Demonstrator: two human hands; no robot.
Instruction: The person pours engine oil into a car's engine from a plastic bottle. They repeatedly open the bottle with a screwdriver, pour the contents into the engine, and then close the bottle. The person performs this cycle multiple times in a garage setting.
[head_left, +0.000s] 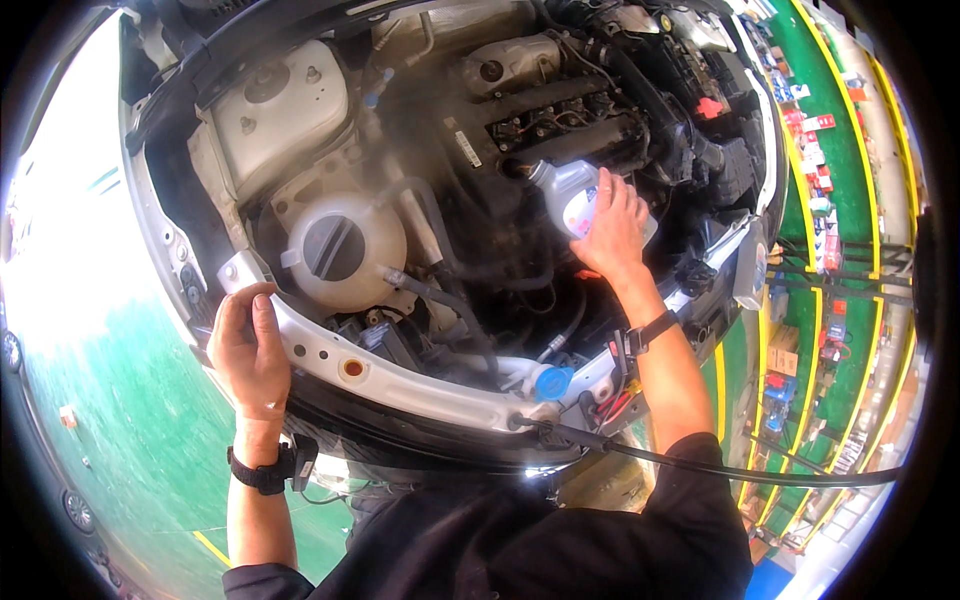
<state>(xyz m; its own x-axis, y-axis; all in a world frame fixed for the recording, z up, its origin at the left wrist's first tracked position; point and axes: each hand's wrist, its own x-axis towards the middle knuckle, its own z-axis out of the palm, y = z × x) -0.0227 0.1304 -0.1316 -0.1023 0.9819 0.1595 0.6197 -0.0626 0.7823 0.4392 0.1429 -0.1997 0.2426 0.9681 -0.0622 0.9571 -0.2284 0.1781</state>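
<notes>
My right hand [617, 228] is wrapped round a pale grey plastic bottle [571, 192] with a label on its side. The bottle lies tilted, its neck pointing left at a round opening [515, 168] on the dark engine [470, 185]; whether the neck enters the opening cannot be made out. At the front left corner of the engine bay, my left hand [248, 350] rests by a small whitish metal bracket [243, 270]. Its fingers are bent round toward the thumb, and whatever they may hold is hidden.
A round white reservoir [375, 245] with a dark cap stands left of the engine. A blue cap [553, 382] sits near the light front crossmember [420, 397]. A black rod [740, 474] crosses at lower right. Shelves with boxes [783, 350] line the right.
</notes>
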